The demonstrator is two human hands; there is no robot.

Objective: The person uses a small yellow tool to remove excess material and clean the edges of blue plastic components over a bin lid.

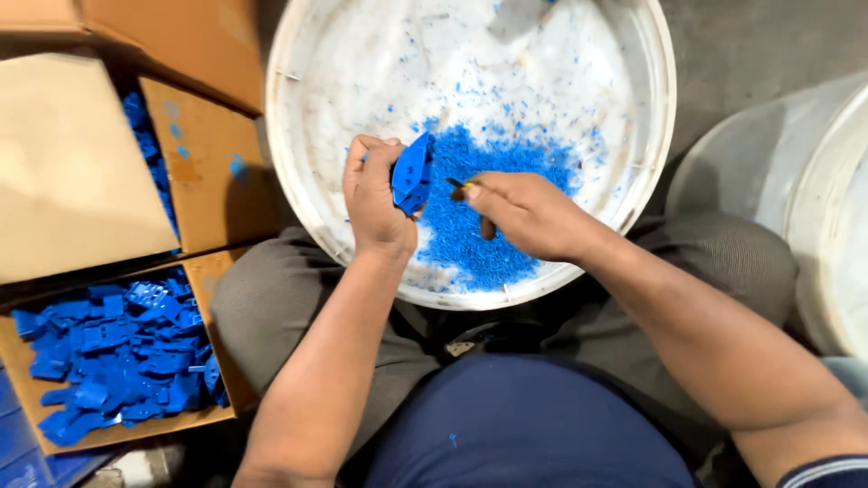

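Two hands trimming a blue plastic part over a white tub

The left hand (375, 194) has its fingers clamped on a flat blue moulded plastic part (411, 173), held over the round white plastic tub (298, 172) of blue shavings (484, 230). The right hand (524, 212), just right of the part, grips a small dark-handled tool (463, 185). An open cardboard box of blue parts (117, 357) sits near left.

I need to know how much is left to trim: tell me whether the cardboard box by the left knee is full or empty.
Partly full. The open cardboard box holds a loose heap of blue plastic parts across its floor, with bare cardboard showing along its edges.
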